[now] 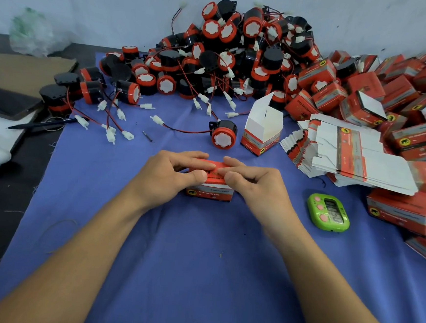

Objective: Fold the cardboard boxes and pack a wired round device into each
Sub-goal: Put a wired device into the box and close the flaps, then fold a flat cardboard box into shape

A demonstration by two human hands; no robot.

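A small red cardboard box stands on the blue cloth in the middle. My left hand grips its left side, fingers over the red top flap. My right hand grips its right side, thumb and fingers pinching the flap. Just behind, an open folded box stands upright with its white flaps up. Beside that box lies a round black and red device with a red-black wire. A big heap of such devices fills the back.
A stack of flat unfolded boxes lies at the right, with closed red boxes piled behind and beside it. A green timer sits right of my hands. A pen and brown cardboard lie at the left.
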